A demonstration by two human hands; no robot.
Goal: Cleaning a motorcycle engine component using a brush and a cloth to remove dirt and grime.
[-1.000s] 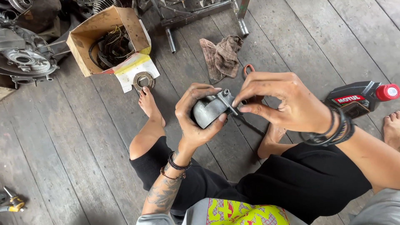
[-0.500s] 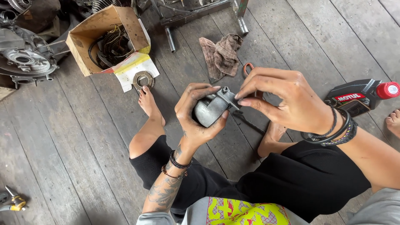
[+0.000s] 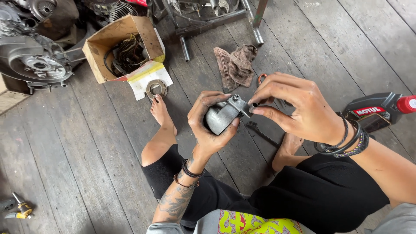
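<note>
My left hand (image 3: 208, 125) grips a small grey metal engine part (image 3: 222, 116), rounded with a flange at its top right. My right hand (image 3: 297, 110) pinches a tiny dark piece at that flange with thumb and forefinger. Both hands are raised above my crossed bare legs, over the wooden plank floor (image 3: 86, 156). A thin dark tool (image 3: 262, 134) lies on the boards just below the part.
An open cardboard box (image 3: 123, 47) with coiled parts stands at upper left, a round metal ring (image 3: 156, 89) before it. A brown rag (image 3: 236, 65) and engine casing (image 3: 32, 63) lie nearby. A dark oil bottle with red cap (image 3: 381, 110) lies right. A small yellow tool (image 3: 19, 210) sits lower left.
My right hand has shifted slightly along the part's flange, and my left hand has turned the part a little. The view has drifted marginally.
</note>
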